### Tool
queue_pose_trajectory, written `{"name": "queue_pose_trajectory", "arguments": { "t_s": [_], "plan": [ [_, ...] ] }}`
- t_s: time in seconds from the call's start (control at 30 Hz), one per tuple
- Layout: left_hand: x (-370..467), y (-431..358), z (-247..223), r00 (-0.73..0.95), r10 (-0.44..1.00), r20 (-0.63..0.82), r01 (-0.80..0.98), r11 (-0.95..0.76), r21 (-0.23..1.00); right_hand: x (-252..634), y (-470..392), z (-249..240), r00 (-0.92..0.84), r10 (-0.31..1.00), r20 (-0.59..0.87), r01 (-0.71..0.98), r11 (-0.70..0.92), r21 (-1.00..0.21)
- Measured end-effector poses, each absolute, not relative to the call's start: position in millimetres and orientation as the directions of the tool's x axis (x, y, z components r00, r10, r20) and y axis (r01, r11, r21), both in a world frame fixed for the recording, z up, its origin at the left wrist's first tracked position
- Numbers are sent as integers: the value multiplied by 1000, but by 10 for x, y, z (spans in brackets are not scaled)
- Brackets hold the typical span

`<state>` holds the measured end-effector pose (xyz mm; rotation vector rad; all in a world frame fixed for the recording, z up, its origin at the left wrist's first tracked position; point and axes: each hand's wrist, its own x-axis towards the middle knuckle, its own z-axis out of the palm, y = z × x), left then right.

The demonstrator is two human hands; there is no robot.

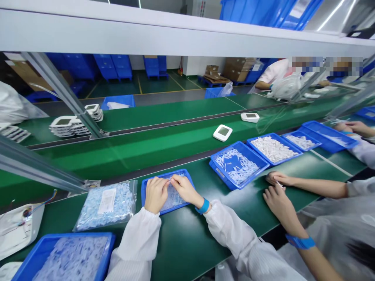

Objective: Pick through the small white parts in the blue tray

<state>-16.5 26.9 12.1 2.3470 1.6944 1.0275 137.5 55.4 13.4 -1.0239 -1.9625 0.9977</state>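
My left hand [156, 192] and my right hand [185, 189] meet over a small blue tray [143, 192], fingertips pinched close together. Whatever lies between the fingers is too small to make out. Small translucent pieces [173, 200] lie in the tray beneath. A blue band circles my right wrist. Left of the tray rests a clear plastic bag [117, 199] of light blue pieces with a white label. Nearer to me on the left stands a larger blue tray [73, 257] of translucent pieces.
Blue trays of white parts [234, 166] line the bench at right. A co-worker's hands [278, 191] work beside them. White devices with screens [223, 132] lie on the green conveyor [164, 146]. Metal posts [63, 89] and a shelf beam [175, 37] stand ahead.
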Motion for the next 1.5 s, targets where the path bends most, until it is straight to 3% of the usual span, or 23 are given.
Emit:
{"name": "queue_pose_trajectory", "arguments": {
  "t_s": [0.4, 0.7, 1.0, 1.13, 1.3, 1.5],
  "plan": [
    [-38, 281, 153, 247, 771, 587, 825, -485, 289, 1402, 577, 105, -457, 875, 162, 298, 323, -898],
    [-4, 282, 126, 384, 728, 567, 848, -522, 95, 1415, 616, 79, -412, 902, 131, 340, 285, -896],
    [-36, 273, 157, 252, 806, 536, 862, -439, 254, 1378, 647, -10, -409, 892, 192, 105, 255, -961],
    [-18, 269, 180, 242, 819, 520, 862, -428, 273, 1376, 610, 15, -411, 881, 236, 97, 300, -949],
    [-38, 242, 197, 166, 808, 566, 878, -382, 288, 1404, 591, 19, -401, 898, 184, 9, 204, -979],
    [-36, 234, 170, 208, 745, 633, 870, -437, 228, 1401, 602, 42, -411, 880, 237, 167, 328, -930]
  ]
}}
